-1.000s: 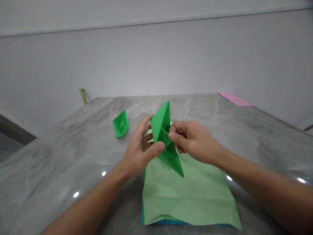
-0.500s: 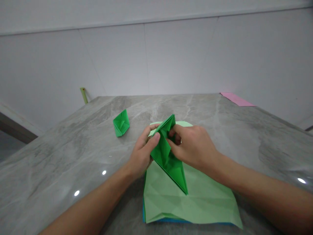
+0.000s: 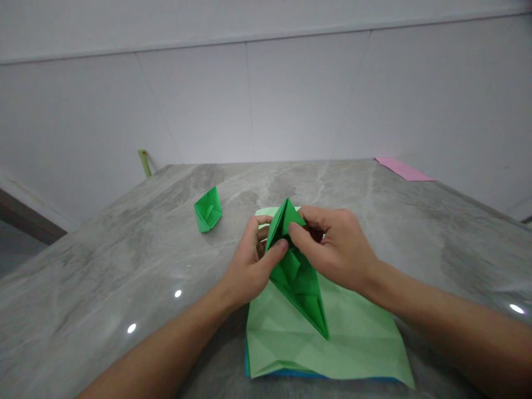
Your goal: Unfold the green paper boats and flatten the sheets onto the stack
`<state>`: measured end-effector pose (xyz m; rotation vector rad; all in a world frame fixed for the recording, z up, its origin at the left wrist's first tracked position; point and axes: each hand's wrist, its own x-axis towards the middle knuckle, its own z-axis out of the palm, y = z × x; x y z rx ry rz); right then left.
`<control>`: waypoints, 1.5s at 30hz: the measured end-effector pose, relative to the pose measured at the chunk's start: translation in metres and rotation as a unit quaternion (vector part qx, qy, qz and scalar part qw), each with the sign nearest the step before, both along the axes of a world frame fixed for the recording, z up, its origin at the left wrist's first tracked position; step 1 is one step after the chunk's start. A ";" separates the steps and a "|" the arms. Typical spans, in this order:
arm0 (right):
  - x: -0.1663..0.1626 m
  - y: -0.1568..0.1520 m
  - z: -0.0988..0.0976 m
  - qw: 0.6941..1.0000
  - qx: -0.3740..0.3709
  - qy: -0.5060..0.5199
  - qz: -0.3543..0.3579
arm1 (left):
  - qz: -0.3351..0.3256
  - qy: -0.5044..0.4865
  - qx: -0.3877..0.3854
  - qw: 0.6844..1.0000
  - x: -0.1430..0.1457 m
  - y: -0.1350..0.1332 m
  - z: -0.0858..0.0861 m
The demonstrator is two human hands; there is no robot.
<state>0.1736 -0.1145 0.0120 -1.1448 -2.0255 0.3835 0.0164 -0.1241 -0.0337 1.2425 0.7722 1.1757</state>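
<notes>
A folded piece of dark green origami paper stands tilted in front of me, its long point reaching down onto a creased light green paper sheet. My left hand holds the piece from the left, thumb pressed on its face and fingers behind it. My right hand pinches its upper part from the right between thumb and fingers. Beneath the light green sheet, a blue paper sheet shows along the near edge. A finished green origami boat sits to the left, away from both hands.
The grey marble table stretches under everything, with its far edge near the white wall. A pink paper strip lies at the far right corner. A pale green rod stands beyond the far left corner.
Both hands have lowered the folded green piece toward the light green sheet and drawn closer together. The piece now appears more closed, with its point further down the sheet.
</notes>
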 end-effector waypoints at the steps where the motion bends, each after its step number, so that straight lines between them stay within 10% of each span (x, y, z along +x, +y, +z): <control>1: 0.001 -0.001 0.003 0.999 -0.025 0.023 0.012 | 0.004 0.001 -0.002 1.000 -0.001 0.000 0.000; 11: 0.019 0.017 0.022 0.933 -0.223 0.258 0.113 | -0.006 -0.072 -0.062 0.995 -0.006 0.005 -0.003; 37: 0.037 0.039 0.024 0.949 -0.012 0.316 0.009 | 0.045 -0.166 -0.132 0.976 -0.009 0.013 0.004; 45: 0.040 0.041 0.032 0.904 -0.019 0.428 0.008 | 0.107 -0.103 -0.078 0.986 -0.039 0.038 0.009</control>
